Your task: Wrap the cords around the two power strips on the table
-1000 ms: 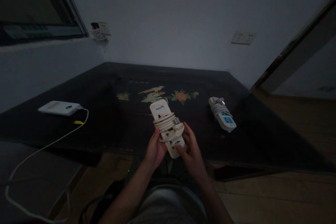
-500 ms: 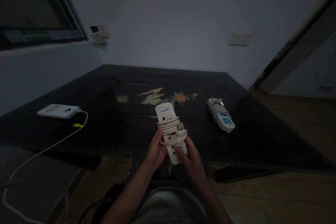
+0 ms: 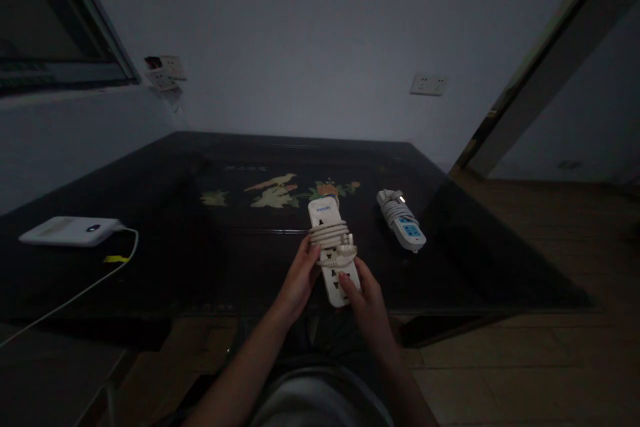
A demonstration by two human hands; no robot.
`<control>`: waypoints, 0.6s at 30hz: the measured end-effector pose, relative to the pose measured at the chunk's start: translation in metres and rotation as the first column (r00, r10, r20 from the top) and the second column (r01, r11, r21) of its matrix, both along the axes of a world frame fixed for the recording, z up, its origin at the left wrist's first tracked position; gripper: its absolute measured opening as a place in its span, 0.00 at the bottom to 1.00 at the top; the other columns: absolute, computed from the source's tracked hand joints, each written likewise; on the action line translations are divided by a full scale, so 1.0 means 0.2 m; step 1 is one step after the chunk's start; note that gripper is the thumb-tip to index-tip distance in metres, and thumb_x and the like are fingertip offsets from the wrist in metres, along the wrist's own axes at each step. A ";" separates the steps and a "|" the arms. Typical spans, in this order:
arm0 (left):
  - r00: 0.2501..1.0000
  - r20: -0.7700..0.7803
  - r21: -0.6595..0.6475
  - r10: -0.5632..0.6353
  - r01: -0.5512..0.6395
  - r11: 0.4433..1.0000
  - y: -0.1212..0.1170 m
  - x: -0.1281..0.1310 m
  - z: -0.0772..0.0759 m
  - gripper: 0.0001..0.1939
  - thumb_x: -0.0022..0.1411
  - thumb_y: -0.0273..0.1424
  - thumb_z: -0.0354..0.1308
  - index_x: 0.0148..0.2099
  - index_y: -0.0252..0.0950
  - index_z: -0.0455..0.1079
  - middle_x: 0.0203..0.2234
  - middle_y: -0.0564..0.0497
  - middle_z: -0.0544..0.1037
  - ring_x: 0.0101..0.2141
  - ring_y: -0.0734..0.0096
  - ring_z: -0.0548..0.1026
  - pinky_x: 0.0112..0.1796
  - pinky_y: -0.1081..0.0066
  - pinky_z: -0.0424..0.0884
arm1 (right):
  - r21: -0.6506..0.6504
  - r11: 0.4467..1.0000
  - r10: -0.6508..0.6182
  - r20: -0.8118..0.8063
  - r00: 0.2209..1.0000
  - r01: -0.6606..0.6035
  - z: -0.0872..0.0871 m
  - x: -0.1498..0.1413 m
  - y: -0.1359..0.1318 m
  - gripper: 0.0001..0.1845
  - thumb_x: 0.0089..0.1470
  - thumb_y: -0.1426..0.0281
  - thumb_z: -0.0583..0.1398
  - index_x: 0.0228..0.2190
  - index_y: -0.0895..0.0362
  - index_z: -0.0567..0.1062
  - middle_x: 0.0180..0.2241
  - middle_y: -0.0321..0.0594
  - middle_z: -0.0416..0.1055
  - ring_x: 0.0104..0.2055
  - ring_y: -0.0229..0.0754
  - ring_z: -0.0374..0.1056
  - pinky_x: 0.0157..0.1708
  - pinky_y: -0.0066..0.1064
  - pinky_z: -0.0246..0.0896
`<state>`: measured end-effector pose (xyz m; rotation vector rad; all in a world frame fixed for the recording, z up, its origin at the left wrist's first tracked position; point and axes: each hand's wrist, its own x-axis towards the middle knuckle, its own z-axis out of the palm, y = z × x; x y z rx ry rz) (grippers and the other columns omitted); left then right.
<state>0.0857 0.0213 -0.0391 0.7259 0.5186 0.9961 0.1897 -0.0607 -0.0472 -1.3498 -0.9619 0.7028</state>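
Note:
Both hands grip a white Philips power strip (image 3: 327, 213) with its cord wound round the middle and its plug (image 3: 345, 255) lying over the sockets. My left hand (image 3: 300, 277) is closed on the strip's left side, near the coils. Around the lower right end, my right hand (image 3: 367, 297) is closed too, its thumb lying on the socket face. The strip is held above the table's near edge, its far end tilted slightly left. To the right, a second power strip (image 3: 403, 221) with blue socket panels rests on the table, wrapped in its own grey cord.
A white power bank (image 3: 70, 231) with a white cable (image 3: 85, 290) lies at the table's left; the cable hangs off the near edge. A yellow tag (image 3: 116, 259) is by the cable. The dark table (image 3: 240, 267) has a painted bird and flowers. Wall sockets (image 3: 429, 85) are behind.
The view has swung to the right, so the table and the things on it appear further left. Both hands keep hold of the Philips strip, which now points more upright.

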 end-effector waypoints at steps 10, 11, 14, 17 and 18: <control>0.998 -0.058 -0.004 -0.032 0.032 0.999 0.03 -0.01 0.09 0.19 0.49 0.36 0.69 0.42 0.32 0.75 0.35 0.46 0.81 0.35 0.62 0.78 0.38 0.70 0.69 | 0.043 0.999 0.000 0.074 0.997 -0.003 -0.03 -0.02 -0.02 0.24 0.53 0.64 0.61 0.51 0.59 0.71 0.50 0.48 0.72 0.52 0.49 0.69 0.49 0.38 0.66; 0.998 -0.053 -0.013 -0.041 0.040 0.999 0.03 -0.02 0.10 0.19 0.49 0.35 0.69 0.42 0.32 0.75 0.34 0.46 0.82 0.34 0.63 0.78 0.38 0.70 0.69 | 0.041 0.999 0.007 0.066 0.998 -0.010 -0.03 -0.02 -0.02 0.24 0.53 0.64 0.61 0.51 0.59 0.71 0.50 0.48 0.73 0.51 0.49 0.69 0.48 0.38 0.66; 0.998 -0.045 -0.034 -0.048 0.046 0.998 0.03 -0.03 0.09 0.19 0.47 0.35 0.70 0.40 0.32 0.76 0.30 0.48 0.81 0.31 0.64 0.78 0.35 0.71 0.69 | 0.035 0.999 0.040 0.026 0.999 -0.041 -0.02 -0.02 -0.03 0.23 0.53 0.63 0.60 0.50 0.58 0.71 0.49 0.47 0.74 0.49 0.48 0.71 0.46 0.36 0.68; 0.998 -0.036 -0.048 -0.048 0.046 0.998 0.04 -0.04 0.07 0.19 0.45 0.36 0.71 0.39 0.32 0.76 0.29 0.49 0.81 0.31 0.65 0.77 0.35 0.71 0.70 | 0.041 0.998 0.046 -0.009 0.999 -0.045 -0.02 -0.02 -0.03 0.24 0.53 0.63 0.61 0.51 0.58 0.71 0.48 0.46 0.74 0.47 0.48 0.71 0.44 0.36 0.69; 0.998 -0.028 -0.053 -0.050 0.049 0.997 0.04 -0.04 0.07 0.19 0.44 0.36 0.72 0.38 0.32 0.76 0.29 0.49 0.81 0.31 0.66 0.77 0.35 0.71 0.70 | 0.045 0.998 0.042 -0.014 0.999 -0.041 -0.02 -0.02 -0.03 0.24 0.52 0.63 0.61 0.51 0.57 0.72 0.48 0.46 0.74 0.47 0.48 0.71 0.44 0.36 0.69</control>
